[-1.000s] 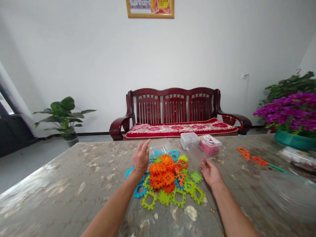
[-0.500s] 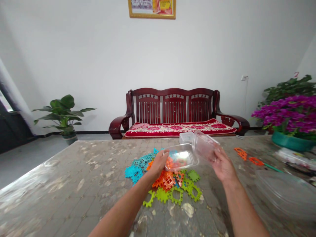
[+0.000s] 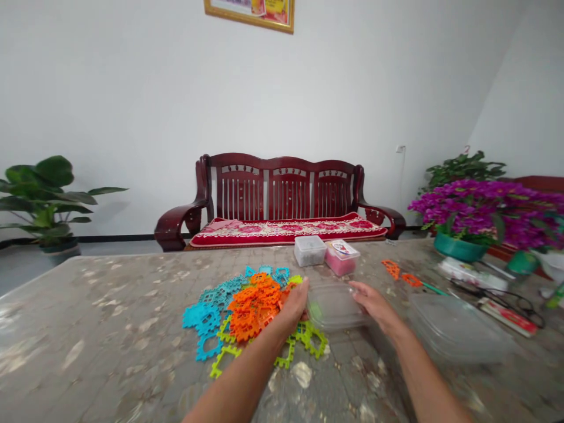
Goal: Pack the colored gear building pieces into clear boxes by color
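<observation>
A clear plastic container (image 3: 337, 306) is held between my two hands above the table, slightly blurred. My left hand (image 3: 296, 301) grips its left side, with the fingers partly hidden behind it. My right hand (image 3: 372, 302) pinches its right edge. Below and to the left lies a pile of toothed plastic building pieces: orange pieces (image 3: 253, 305) on top, blue pieces (image 3: 203, 317) along the left and back, and green pieces (image 3: 312, 339) at the front and right. Some green shows through the container's left end.
Behind the container stand a small clear box (image 3: 309, 251) and a box with pink contents (image 3: 341, 258). To the right lie loose orange pieces (image 3: 411, 280), a larger clear plastic container (image 3: 458, 329), black glasses (image 3: 522, 302) and a pot of purple flowers (image 3: 480, 211).
The two clear plastic parts, held apart one in each hand, are now together between both hands. The view has turned right, and the pink box has come into sight.
</observation>
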`<move>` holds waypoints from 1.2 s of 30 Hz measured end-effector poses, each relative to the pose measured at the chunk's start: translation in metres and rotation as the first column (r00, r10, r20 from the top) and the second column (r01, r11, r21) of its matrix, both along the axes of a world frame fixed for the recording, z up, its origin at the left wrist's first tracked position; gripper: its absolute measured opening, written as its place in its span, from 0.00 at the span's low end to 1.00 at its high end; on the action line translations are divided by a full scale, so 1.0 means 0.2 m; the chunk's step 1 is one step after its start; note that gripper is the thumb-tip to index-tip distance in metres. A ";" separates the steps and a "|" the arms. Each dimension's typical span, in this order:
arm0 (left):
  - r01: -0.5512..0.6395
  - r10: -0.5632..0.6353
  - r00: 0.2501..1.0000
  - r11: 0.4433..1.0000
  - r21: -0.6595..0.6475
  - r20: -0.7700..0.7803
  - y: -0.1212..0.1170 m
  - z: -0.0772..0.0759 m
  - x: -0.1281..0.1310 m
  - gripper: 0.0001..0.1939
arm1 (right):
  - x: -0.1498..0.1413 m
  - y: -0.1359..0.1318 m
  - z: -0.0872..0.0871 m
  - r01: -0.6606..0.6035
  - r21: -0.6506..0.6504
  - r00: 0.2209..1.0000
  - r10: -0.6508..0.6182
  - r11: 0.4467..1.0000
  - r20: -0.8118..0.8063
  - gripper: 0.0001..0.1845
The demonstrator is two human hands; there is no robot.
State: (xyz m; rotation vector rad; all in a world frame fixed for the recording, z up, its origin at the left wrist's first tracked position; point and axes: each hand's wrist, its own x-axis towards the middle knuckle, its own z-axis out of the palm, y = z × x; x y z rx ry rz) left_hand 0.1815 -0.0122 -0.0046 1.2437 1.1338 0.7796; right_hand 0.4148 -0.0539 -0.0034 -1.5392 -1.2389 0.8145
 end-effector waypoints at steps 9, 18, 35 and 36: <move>0.039 0.070 0.889 0.973 0.227 -0.453 0.03 0.02 0.00 0.14 | -0.03 0.06 -0.14 0.027 0.077 0.995 -0.034 0.997 0.092 0.21; 0.121 0.061 0.812 0.955 0.270 -0.581 0.03 0.02 0.00 0.14 | -0.04 0.11 -0.21 0.013 0.073 0.976 -0.029 0.997 0.217 0.18; 0.097 0.027 0.875 0.969 0.229 -0.484 0.08 0.02 0.00 0.18 | -0.11 -0.02 -0.05 0.013 0.149 0.932 -0.066 0.989 0.356 0.17; 0.080 0.036 0.892 0.969 0.235 -0.451 0.08 0.02 0.00 0.18 | -0.13 -0.07 -0.02 0.012 0.195 0.914 -0.090 0.981 0.395 0.18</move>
